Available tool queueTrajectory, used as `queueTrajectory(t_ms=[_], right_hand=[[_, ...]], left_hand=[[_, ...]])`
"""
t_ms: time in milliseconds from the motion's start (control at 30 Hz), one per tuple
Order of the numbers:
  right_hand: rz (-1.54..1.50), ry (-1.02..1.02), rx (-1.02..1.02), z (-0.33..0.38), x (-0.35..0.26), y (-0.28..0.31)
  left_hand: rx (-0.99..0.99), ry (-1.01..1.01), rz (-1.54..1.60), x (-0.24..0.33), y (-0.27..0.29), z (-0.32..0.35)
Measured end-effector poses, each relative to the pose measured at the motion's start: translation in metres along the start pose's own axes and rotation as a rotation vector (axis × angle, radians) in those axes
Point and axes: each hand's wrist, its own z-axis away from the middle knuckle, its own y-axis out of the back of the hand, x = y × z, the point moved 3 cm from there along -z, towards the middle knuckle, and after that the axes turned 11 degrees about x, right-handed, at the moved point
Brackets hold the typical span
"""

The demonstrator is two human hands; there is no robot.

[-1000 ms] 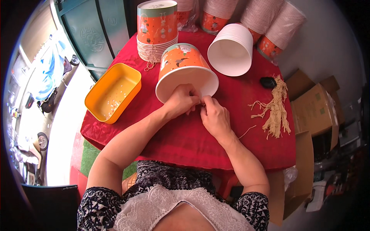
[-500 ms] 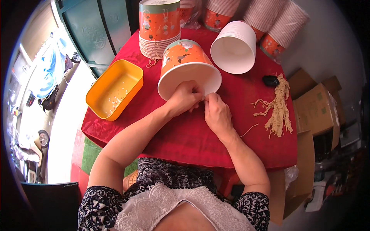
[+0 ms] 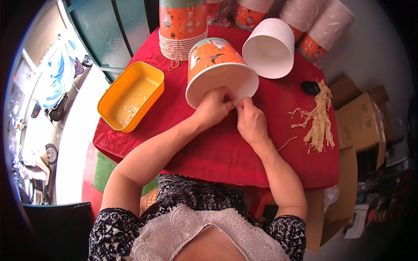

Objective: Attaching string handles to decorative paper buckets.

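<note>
1. An orange printed paper bucket (image 3: 213, 56) lies on its side at the middle of the red tablecloth (image 3: 204, 158), its white mouth facing the near side.
2. The left hand (image 3: 215, 106) is at the lower part of that mouth, fingers curled and thumb and forefinger narrowed together; the wrist crosses the near rim.
3. The right hand (image 3: 252, 124) is just beside it on the right, its fingertips pinched close at the rim's near right edge. The fingertips of both hands nearly meet; what they pinch is too small and hidden to tell.
4. A thin strand of beige cord (image 3: 287, 143) shows just right of the right wrist.
5. Farther right lies a loose bundle of beige cords (image 3: 320, 124), with a small black object (image 3: 311, 88) at its far end.
6. On the left sits a yellow plastic basin (image 3: 150, 82) with small white bits scattered inside.
7. Far left of the bucket, a stack of orange paper buckets (image 3: 183, 21) stands upside down, a looped cord hanging at its near side.
8. Far right of it, a white nest of buckets (image 3: 267, 54) lies on its side, open toward the near side.
</note>
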Motion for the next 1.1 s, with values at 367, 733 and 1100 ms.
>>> queueTrajectory(t_ms=[367,733,1100], right_hand=[[-0.101,-0.035,0.04,0.001,0.003,0.002],[-0.196,-0.159,0.01,-0.005,0.011,0.001],[-0.196,-0.24,-0.018,-0.004,0.006,0.0]], left_hand=[[0.053,-0.199,-0.172,-0.004,-0.001,-0.002],[-0.08,0.03,-0.089,0.0,0.0,-0.004],[-0.083,0.074,-0.058,0.001,0.002,-0.002]])
